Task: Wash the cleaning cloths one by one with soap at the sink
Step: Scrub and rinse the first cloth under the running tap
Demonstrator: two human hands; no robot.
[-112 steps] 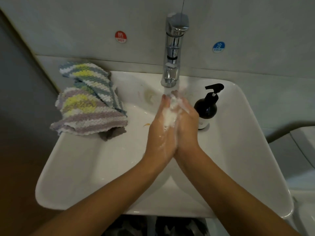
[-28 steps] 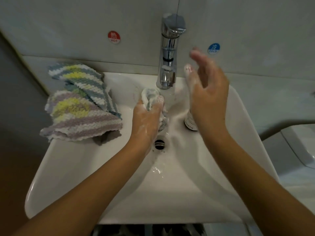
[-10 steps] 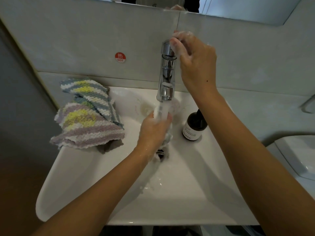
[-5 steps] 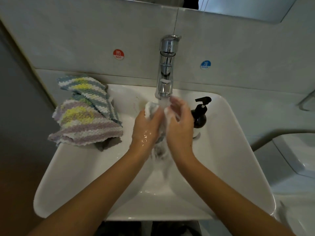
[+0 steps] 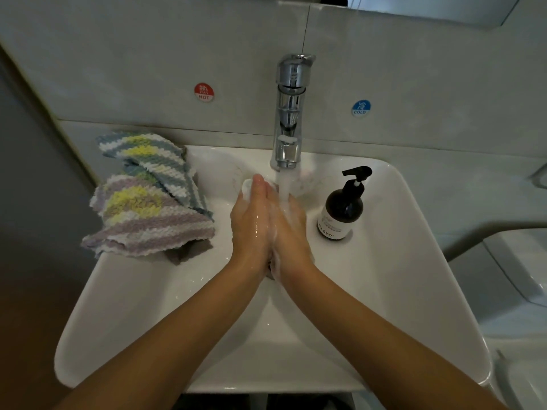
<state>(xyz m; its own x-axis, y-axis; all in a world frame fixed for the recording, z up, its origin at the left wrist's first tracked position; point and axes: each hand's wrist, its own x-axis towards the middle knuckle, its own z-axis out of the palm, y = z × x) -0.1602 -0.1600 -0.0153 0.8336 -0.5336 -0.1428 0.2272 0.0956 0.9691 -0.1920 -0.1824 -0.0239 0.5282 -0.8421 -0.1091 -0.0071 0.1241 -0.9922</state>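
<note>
Cloth [image 5: 247, 187] number one looks sandwiched between your flat-pressed left hand [image 5: 251, 223] and right hand [image 5: 288, 229] under the tap's stream [image 5: 284, 184], probably rinsing. Striped stack [image 5: 148, 202] off to your left hand's side isn't washed yet.

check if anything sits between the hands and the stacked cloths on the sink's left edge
Nothing visible does. Bare basin lies between the left hand and the stacked cloths; the soap bottle stands on the opposite side.
</note>
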